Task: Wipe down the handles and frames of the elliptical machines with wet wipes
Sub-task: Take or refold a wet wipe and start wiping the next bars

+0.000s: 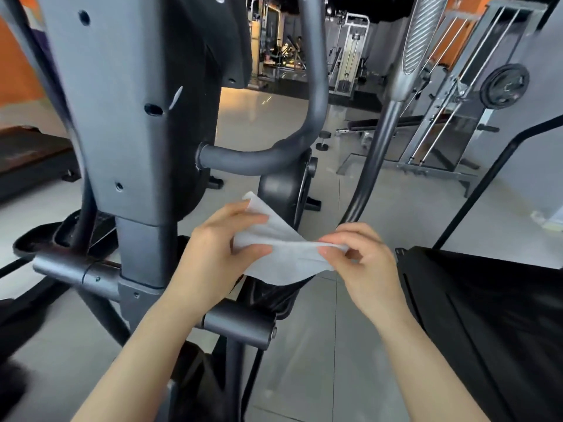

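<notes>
Two bare forearms, no sleeves, left hand (213,242), right hand (362,263), unadorned fingers (332,239)

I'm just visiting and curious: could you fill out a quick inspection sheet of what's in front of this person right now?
Surface: pale tiled floor.
Job's things: white wet wipe stretched between both hands; grey elliptical column, curved handle bar.
Clutter: black bag at right.
Grippers: left hand and right hand both pinch the wipe.
Cables: nothing seen on the floor.
Surroundings: weight machine, dumbbell behind.
</notes>
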`<state>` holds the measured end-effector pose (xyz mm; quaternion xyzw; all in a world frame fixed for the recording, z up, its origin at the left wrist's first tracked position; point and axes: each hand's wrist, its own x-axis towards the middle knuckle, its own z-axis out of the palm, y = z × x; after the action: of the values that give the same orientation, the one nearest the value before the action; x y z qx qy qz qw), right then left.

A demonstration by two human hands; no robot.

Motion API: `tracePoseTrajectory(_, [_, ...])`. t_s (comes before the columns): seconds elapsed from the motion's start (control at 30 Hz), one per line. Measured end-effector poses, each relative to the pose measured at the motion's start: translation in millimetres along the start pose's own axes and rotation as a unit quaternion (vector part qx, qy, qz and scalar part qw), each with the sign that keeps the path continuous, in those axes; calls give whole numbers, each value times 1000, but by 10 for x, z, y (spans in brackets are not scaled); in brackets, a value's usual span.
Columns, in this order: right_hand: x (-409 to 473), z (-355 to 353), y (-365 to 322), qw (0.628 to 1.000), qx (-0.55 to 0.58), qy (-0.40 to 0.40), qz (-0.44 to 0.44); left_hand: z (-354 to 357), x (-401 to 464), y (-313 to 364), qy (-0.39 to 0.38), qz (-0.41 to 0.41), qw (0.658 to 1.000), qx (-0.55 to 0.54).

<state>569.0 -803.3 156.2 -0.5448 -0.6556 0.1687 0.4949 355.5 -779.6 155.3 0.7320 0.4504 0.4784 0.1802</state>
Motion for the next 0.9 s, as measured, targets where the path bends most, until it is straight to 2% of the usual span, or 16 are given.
tracePoseTrajectory(0.17, [211, -227, -68, 996, 30, -87, 8, 43, 93, 31, 15, -13, 999, -42])
tracePoseTrajectory(0.3, [383, -325, -47, 990, 68, -121, 0, 214, 265, 226, 41, -61, 985, -153])
tracePoseTrajectory(0.43, [492, -406, 83, 981, 109, -145, 68, 309, 451, 260, 83, -46, 989, -113])
tracePoseTrajectory(0.53, [586, -477, 156, 969, 123, -182, 111, 295, 512, 189, 79, -53, 987, -127])
tracePoseTrajectory(0.67, [718, -456, 132, 956, 73, -268, 92, 299, 593, 265, 28, -39, 990, -130])
tracePoseTrajectory(0.77, [836, -375, 45, 962, 62, -259, 55, 273, 689, 309, -14, -15, 996, -87])
tracePoseTrajectory(0.9, [974, -320, -34, 969, 17, -247, -25, 254, 723, 286, 7, -57, 989, -133])
